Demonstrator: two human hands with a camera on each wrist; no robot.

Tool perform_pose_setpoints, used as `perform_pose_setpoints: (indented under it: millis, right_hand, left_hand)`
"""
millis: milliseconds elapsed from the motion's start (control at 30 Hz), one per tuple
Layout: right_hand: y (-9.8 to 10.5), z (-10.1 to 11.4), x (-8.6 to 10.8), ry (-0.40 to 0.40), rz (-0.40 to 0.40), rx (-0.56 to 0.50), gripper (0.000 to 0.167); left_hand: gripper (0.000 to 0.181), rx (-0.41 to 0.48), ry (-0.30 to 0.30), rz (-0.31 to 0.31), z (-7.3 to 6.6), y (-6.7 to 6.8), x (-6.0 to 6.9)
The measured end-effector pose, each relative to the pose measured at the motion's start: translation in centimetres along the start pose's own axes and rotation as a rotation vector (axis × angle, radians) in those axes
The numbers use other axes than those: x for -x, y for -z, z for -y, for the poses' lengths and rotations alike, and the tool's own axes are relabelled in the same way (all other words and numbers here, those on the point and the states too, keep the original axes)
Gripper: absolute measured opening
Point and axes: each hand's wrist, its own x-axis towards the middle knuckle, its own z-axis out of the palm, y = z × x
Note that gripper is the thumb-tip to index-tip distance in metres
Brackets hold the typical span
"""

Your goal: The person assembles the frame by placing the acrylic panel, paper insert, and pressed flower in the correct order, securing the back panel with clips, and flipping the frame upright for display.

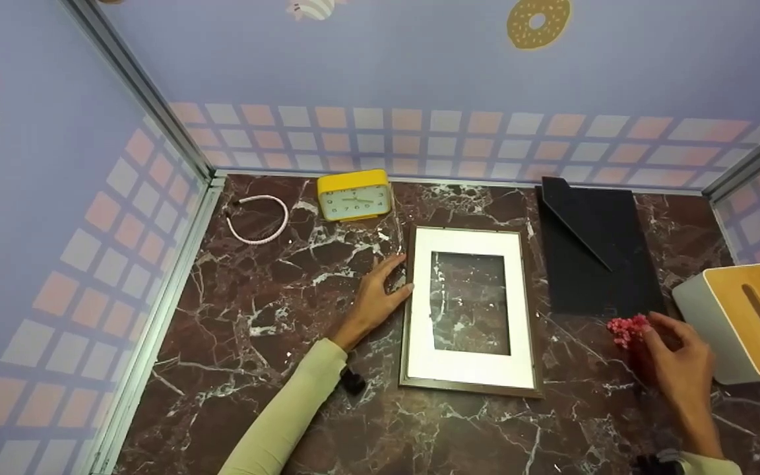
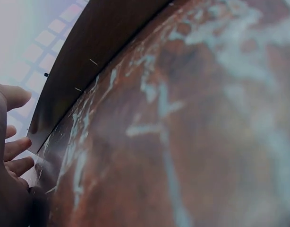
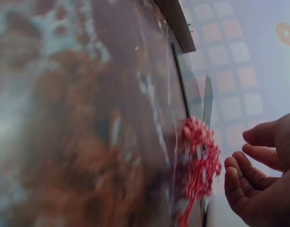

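Head view: left hand (image 1: 379, 293) and right hand (image 1: 680, 359) have loose, empty grips; the pink flower sprig (image 1: 627, 330), three o'clock from the picture frame (image 1: 472, 371), seems light, brittle, best held by its stems (image 3: 187, 210).

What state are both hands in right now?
Left hand: open, at the left edge of the picture frame.
Right hand: open, beside the pink flowers, not gripping them.

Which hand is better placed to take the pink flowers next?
Likely the right: the right hand is beside the pink flowers, loosely open toward them. The left hand is at the left edge of the picture frame, across it from the flowers.
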Motion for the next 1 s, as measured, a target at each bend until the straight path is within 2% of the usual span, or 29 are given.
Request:
perform_pose_setpoints:
  millis: [100, 367, 533, 767, 1000]
  right_hand:
    - [0.3, -0.6, 0.5, -0.01, -0.001, 0.018, 0.03]
    - [1.2, -2.0, 1.3, -0.026, 0.005, 0.046, 0.032]
    - [1.7, -2.7, 1.6, -0.02, 0.002, 0.083, 0.033]
    - [2.2, -3.3, 2.0, -0.078, 0.06, 0.091, 0.033]
    - [2.1, -3.8, 2.0, -0.048, 0.087, 0.152, 0.029]
  left_hand:
    - [0.064, -0.025, 0.03, 0.024, 0.1, 0.1, 0.2]
    - [0.065, -0.056, 0.054, 0.079, 0.1, 0.1, 0.3]
    - [0.063, -0.043, 0.055, 0.081, 0.1, 0.1, 0.3]
    - [0.062, -0.041, 0.039, 0.062, 0.3, -0.1, 0.3]
    - [0.063, -0.051, 0.04, 0.067, 0.4, -0.3, 0.2]
